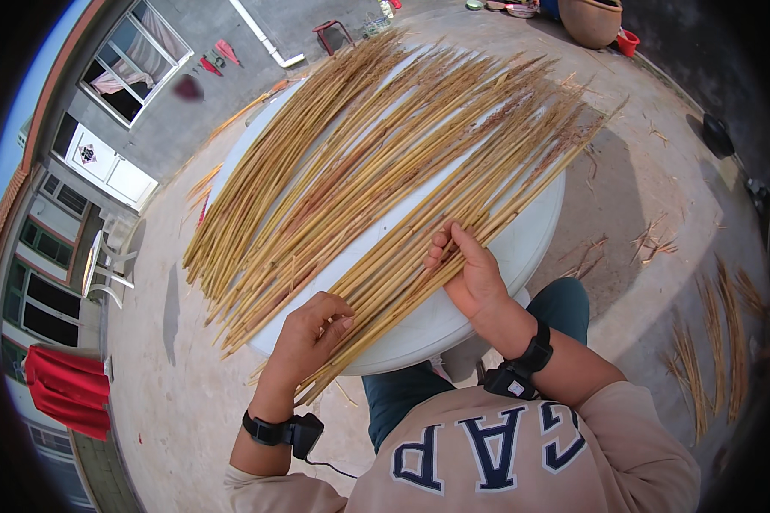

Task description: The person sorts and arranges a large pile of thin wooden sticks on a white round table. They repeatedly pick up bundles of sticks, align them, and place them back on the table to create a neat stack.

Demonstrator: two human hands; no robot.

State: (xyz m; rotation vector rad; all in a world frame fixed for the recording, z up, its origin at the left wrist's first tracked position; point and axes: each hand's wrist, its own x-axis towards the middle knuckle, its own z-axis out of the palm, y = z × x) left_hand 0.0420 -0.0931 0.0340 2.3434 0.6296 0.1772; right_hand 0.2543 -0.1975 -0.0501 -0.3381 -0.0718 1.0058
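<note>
Many long tan stalks (498, 202) slant forward-right past my left hand (310, 335), grip unclear, through right hand (469, 272), curled round some.

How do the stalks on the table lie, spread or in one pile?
Spread: the stalks lie in rows, white table showing between.

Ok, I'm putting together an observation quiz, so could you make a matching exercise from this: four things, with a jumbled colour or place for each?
Things:
1. Stalks on the table
2. Tabletop
3. Cloth
4. Clay pot

Colour or place:
A. Red, far left
B. Upper right, near a red bucket
C. Yellowish-brown
D. White

Pairs: 1-C, 2-D, 3-A, 4-B
</note>
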